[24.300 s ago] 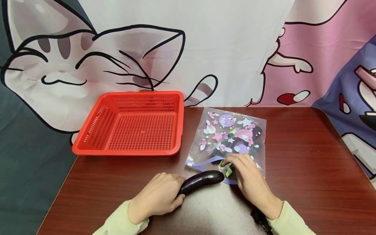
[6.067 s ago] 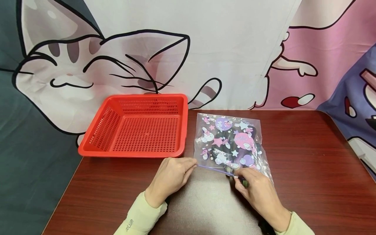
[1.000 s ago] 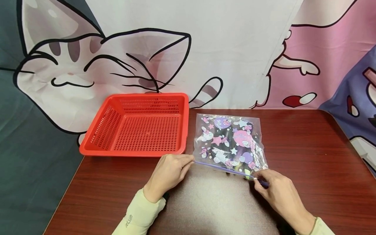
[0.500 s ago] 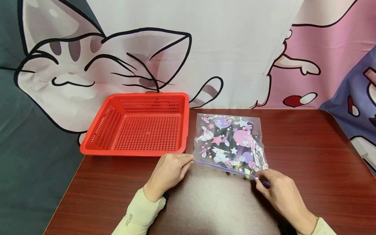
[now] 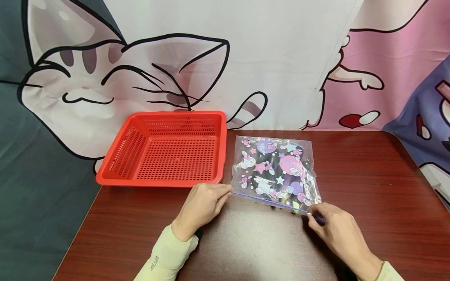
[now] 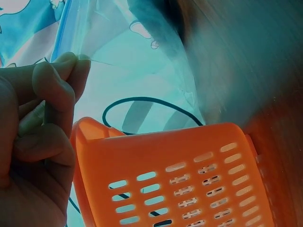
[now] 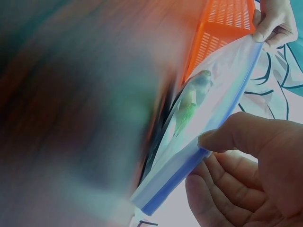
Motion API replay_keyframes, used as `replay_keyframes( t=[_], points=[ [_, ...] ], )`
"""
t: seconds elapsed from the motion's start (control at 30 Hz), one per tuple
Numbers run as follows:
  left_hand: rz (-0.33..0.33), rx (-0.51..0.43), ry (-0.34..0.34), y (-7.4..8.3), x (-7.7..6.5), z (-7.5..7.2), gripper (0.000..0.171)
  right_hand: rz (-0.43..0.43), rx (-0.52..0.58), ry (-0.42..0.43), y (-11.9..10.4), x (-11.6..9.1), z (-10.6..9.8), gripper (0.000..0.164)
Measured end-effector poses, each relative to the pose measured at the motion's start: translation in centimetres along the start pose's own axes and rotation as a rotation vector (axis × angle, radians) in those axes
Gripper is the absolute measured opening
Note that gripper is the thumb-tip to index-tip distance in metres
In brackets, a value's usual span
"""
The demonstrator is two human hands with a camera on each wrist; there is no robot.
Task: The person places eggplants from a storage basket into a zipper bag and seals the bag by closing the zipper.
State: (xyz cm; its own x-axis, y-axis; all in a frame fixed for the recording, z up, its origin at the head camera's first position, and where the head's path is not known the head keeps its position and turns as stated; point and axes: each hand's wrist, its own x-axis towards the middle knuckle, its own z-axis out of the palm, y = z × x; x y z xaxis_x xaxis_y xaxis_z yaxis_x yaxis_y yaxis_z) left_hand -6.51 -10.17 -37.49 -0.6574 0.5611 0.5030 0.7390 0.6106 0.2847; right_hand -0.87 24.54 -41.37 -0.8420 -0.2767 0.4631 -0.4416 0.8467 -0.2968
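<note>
A clear zip bag [image 5: 272,168] printed with stars and cartoon figures lies on the table. Dark shapes and pale green stem ends [image 7: 187,108] show through its plastic. My left hand [image 5: 202,208] pinches the left end of the purple zip strip [image 5: 260,199] between thumb and finger, also plain in the left wrist view. Near the strip's right end, thumb and forefinger of my right hand [image 5: 341,232] pinch it at the small white slider [image 5: 309,213]. Past those fingers, the strip's free end [image 7: 156,201] sticks out in the right wrist view.
A red perforated plastic basket [image 5: 158,182] stands left of the bag, just beyond my left hand. The reddish-brown table [image 5: 369,175] meets a cartoon-printed cloth [image 5: 281,58] at its back edge.
The eggplant my left hand gripped earlier is gone from the tabletop, and the bag's gaping mouth has been drawn together. My right hand has slid rightward along the zip strip; my left stays put lately.
</note>
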Motion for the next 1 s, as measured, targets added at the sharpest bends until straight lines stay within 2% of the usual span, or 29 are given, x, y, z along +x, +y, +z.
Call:
replay_keyframes(
  t=[0.77,1.0],
  points=[
    [-0.006,0.005,0.000,-0.09,-0.12,0.12,0.005,0.008,-0.023,0.006,0.65,-0.54,-0.20,0.019],
    [-0.005,0.002,0.003,-0.06,-0.10,0.10,0.006,0.032,-0.025,-0.015,0.84,-0.76,-0.41,0.022]
  ],
)
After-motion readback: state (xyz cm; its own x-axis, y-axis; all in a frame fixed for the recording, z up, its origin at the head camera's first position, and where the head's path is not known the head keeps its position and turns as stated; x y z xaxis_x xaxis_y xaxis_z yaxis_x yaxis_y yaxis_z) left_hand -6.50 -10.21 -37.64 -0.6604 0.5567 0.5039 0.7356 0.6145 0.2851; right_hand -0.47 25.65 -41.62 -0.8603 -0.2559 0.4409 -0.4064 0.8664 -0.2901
